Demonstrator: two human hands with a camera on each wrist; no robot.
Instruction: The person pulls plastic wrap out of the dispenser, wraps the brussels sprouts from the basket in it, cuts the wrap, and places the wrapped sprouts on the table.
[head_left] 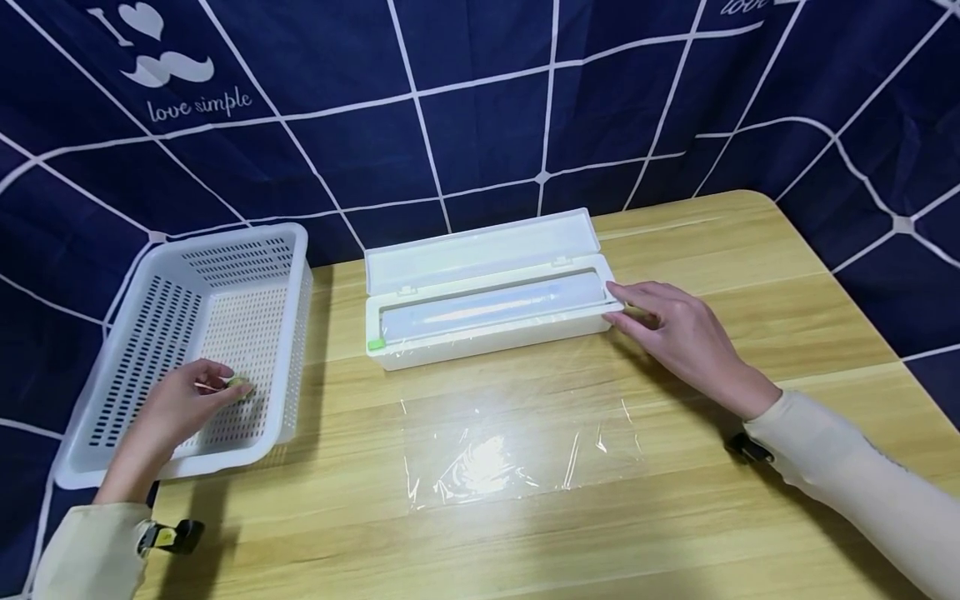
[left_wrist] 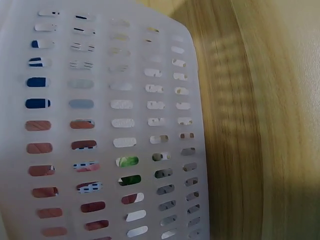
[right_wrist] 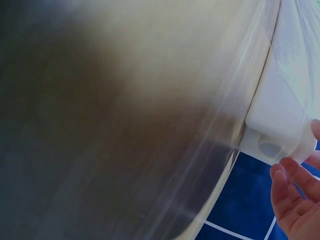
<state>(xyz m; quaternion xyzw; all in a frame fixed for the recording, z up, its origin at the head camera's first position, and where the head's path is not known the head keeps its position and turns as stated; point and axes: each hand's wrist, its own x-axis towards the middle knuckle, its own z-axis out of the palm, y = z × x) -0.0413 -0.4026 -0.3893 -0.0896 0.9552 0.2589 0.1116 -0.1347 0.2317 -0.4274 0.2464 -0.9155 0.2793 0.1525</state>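
My left hand is inside the white perforated basket at the left, its thumb and fingertips pinching a small green item whose kind is hard to make out. Through the basket's slots in the left wrist view, green patches of it show. A long white cling film box lies on the table with its lid raised and a film roll inside. My right hand holds the box's right end between thumb and fingers. From the box, a clear film sheet stretches over the table toward me.
The wooden table has a rounded far right corner. A navy curtain with white lines hangs close behind the basket and the box. A green slider sits at the box's left front corner.
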